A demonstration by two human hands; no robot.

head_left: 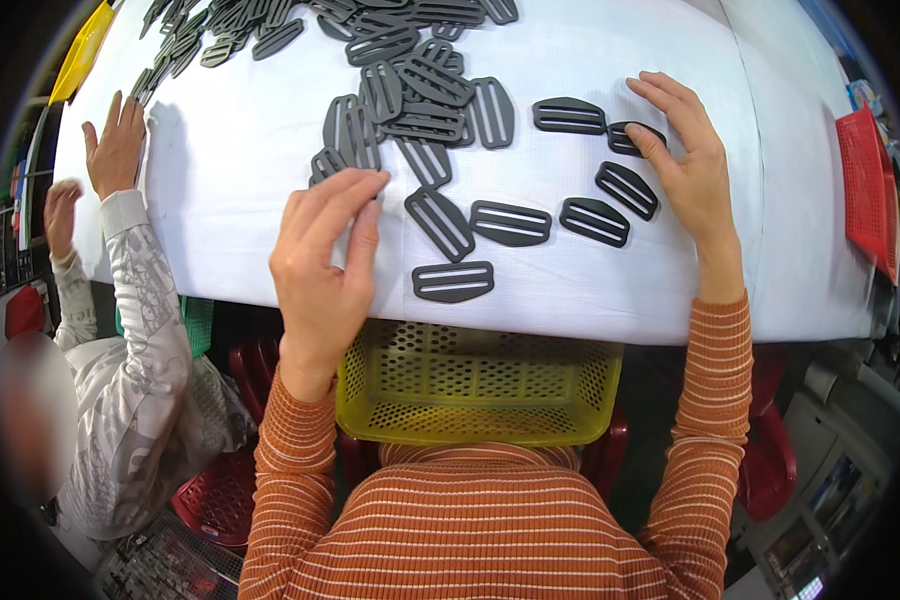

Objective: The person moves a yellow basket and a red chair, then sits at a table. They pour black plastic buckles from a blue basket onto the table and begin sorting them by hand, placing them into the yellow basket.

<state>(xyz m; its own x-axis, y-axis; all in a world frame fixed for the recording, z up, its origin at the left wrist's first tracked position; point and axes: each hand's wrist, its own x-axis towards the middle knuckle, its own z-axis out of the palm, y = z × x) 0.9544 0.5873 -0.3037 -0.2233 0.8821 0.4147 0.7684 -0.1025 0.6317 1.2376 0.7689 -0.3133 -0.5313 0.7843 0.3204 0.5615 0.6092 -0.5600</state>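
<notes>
The left hand (325,265), left of the frame's centre, has its thumb and fingertips drawn almost together at the edge of the pile; I cannot tell whether anything is pinched between them. The right hand (682,155), upper right, is spread wide, fingers extended and gripping nothing, its thumb overlapping a dark slotted buckle (625,140). Between the hands, six more loose buckles (510,223) form a rough curve, down from the right hand and round towards the left, the lowest of them near the table's front edge. Above the left hand, at upper centre, a heap of buckles (430,118) lies piled, and more are strewn across the upper left. All rest on the white table covering (800,250). Below it, at centre, a yellow-green perforated basket (480,425) sits before the person's orange striped top (490,530). At the left, a co-worker has one hand (117,160) on the table edge; the pale sleeve (150,270) bears grey lettering-like print, too indistinct to read. A yellow tray (82,50) stands upper left, a red perforated basket (863,190) upper right, and red chairs (770,460) show lower down.
</notes>
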